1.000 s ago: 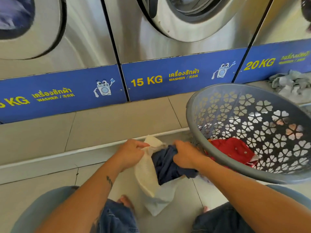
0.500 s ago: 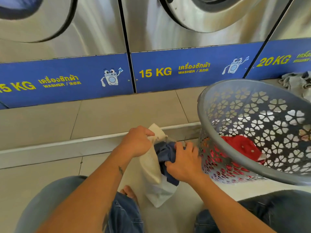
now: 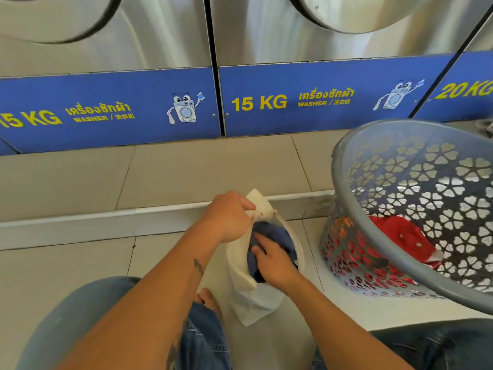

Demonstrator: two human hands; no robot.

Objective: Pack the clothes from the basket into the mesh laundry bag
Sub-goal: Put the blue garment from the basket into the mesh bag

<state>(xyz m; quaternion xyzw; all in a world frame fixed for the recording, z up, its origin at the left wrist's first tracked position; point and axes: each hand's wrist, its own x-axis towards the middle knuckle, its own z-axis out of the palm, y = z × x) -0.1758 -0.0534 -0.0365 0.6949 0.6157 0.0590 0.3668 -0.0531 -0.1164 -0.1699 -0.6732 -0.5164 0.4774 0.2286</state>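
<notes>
Left hand point(image 3: 229, 217) grips the white mesh laundry bag point(image 3: 240, 265) rim; right hand point(image 3: 274, 263), fingers flat, presses the dark blue garment point(image 3: 277, 236) inside. Push deep, keep mouth wide. Red garment point(image 3: 400, 236) waits in the grey perforated plastic basket point(image 3: 344, 198) beside the bag.

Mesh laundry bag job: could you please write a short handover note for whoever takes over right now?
Left hand: gripping the rim of the mesh laundry bag, holding its mouth open.
Right hand: fingers pressing the dark blue garment down into the bag.
Grey basket: tilted on the floor to the right, with the red garment inside.
Done: blue garment nearly in.
Left: pack the red garment; anything beneath it is hidden.
</notes>
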